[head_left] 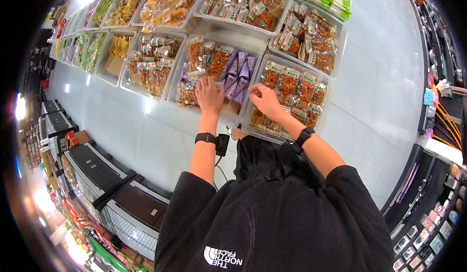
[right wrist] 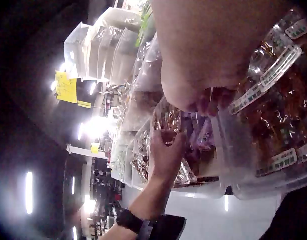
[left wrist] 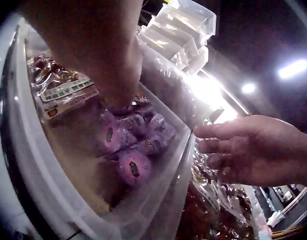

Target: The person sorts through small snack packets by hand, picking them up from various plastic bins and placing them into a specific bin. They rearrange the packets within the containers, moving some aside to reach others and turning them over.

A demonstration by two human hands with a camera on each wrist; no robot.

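My left hand (head_left: 210, 97) is over a clear plastic bin (head_left: 176, 77), its fingers on clear packets of reddish-brown snack (head_left: 219, 63) with white and green labels. Purple packets (head_left: 239, 70) stand beside them in the same bin. In the left wrist view those purple packets (left wrist: 133, 167) lie near bare brown cardboard (left wrist: 86, 182). The left fingertips are hidden behind the hand there. My right hand (head_left: 265, 100) hovers by the wall between this bin and the right one, with nothing in it. Its fingers (left wrist: 221, 131) look loose and nearly straight in the left wrist view.
The right bin (head_left: 287, 138) holds rows of similar brown snack packets (head_left: 292, 89). More bins stand behind and to the left, with orange packets (head_left: 168, 2) and yellow packets (head_left: 127, 4). Dark shelving (head_left: 95, 165) runs along the left. Pale floor (head_left: 374, 72) spreads to the right.
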